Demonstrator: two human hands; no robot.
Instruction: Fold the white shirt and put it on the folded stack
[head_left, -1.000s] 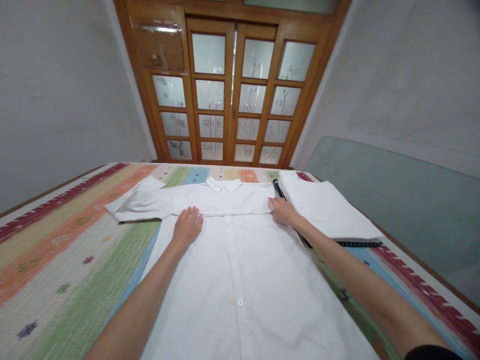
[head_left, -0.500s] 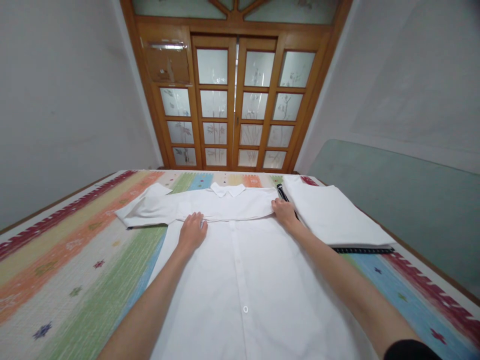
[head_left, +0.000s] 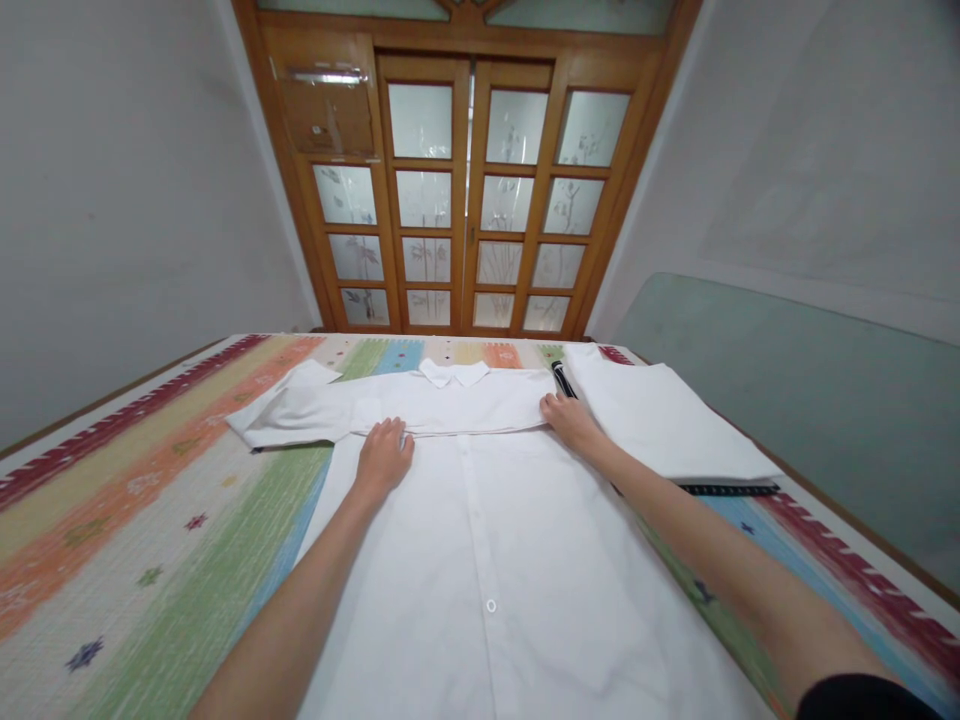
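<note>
A white button-up shirt [head_left: 517, 540] lies spread front up, its collar [head_left: 453, 373] at the far end. One white sleeve [head_left: 480, 408] stretches across its chest from the left; the other end of that band reaches my right hand [head_left: 571, 420]. The fingers of that hand are closed on the cloth at the right end of the band. My left hand [head_left: 385, 458] rests on the lower edge of the band, fingers lying on the cloth and thumb apart. At the left, a bent sleeve part [head_left: 289, 410] sticks out past the shirt's side.
Under the shirt is a striped, patterned cover [head_left: 172, 560]. A folded white cloth [head_left: 660, 420] with black trim lies at the right, a black strip [head_left: 564, 380] beside it. Beyond the far edge stand wooden glazed doors [head_left: 469, 200]; a pale green panel [head_left: 787, 370] leans at the right.
The shirt's lower right side has shifted left, uncovering more green stripe beside my right forearm. Both hands keep nearly the same places on the cloth. The view has tilted slightly.
</note>
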